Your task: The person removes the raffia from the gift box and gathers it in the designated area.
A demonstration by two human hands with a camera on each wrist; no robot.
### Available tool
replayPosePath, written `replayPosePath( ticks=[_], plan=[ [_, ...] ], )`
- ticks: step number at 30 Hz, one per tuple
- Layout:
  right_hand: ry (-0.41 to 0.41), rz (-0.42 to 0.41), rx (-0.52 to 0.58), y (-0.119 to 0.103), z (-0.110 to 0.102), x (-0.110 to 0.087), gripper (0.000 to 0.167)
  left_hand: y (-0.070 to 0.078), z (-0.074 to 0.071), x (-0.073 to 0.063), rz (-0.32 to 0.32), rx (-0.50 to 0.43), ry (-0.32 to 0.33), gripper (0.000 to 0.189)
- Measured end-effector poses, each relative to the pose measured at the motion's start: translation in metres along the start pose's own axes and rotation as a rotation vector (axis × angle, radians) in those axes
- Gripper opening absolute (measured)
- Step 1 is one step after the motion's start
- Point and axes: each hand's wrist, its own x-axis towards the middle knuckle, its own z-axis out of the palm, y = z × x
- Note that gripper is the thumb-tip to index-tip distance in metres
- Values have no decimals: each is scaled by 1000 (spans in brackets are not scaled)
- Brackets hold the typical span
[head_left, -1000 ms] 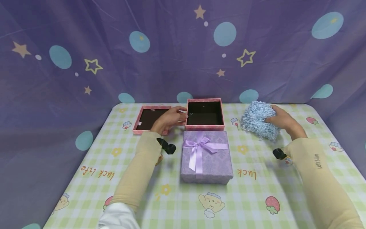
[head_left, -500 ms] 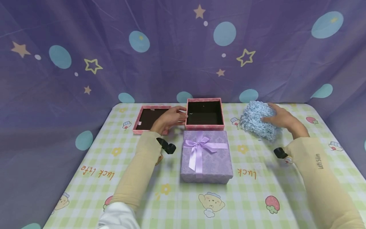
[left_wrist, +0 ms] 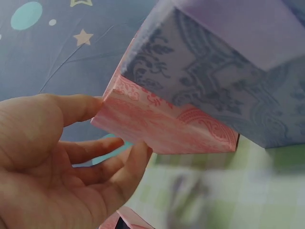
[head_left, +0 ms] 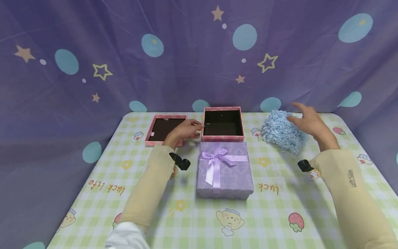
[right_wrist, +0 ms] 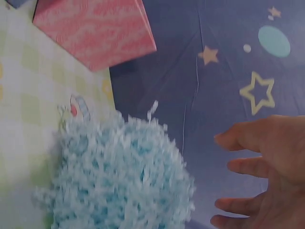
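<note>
shredded blue paper: loose heap by the desk's far edge, toward its far right corner. right hand hovers at the heap's right side, fingers spread, pinching nothing; a gap shows from the right wrist. open pink box: middle of the far edge. left hand at its left side, one fingertip seemingly against the wall, other fingers apart, loosely bent. pink lid: inside up, toward the far left corner. purple ribboned box: just nearside of the pink box. step, as judged: handling the paper; taking or releasing, cannot tell. a lift would call for lowering the hand and a broad, gathering grip.
</note>
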Motion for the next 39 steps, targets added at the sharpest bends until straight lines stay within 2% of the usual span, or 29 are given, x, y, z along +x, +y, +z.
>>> replayPosePath(
  ticks=[5, 8, 13, 19, 26, 31, 35, 39],
  plan=[
    [15, -38, 49, -16, 9, -6, 72, -4, -2, -9, -37, 69, 29, 53],
    [10, -72, 70, -26, 17, -10, 69, -6, -1, -17, -41, 74, 27, 54],
    [17, -159, 56, -41, 36, -20, 62, -12, 2, -30, -39, 54, -14, 52],
    [-38, -228, 75, -51, 59, -34, 55, -19, 8, -45, -27, 35, -44, 49],
    [-175, -273, 144, -54, 77, -49, 46, -26, 13, -62, -13, 17, -126, 40],
    [-338, -268, 206, -53, 86, -58, 52, -27, 16, -74, -3, 8, -198, 39],
    [-465, -218, 267, -52, 96, -62, 58, -31, 16, -78, 0, -12, -268, 40],
    [-551, -116, 376, -55, 103, -67, 67, -33, 17, -80, -18, -49, -315, 43]
  ],
)
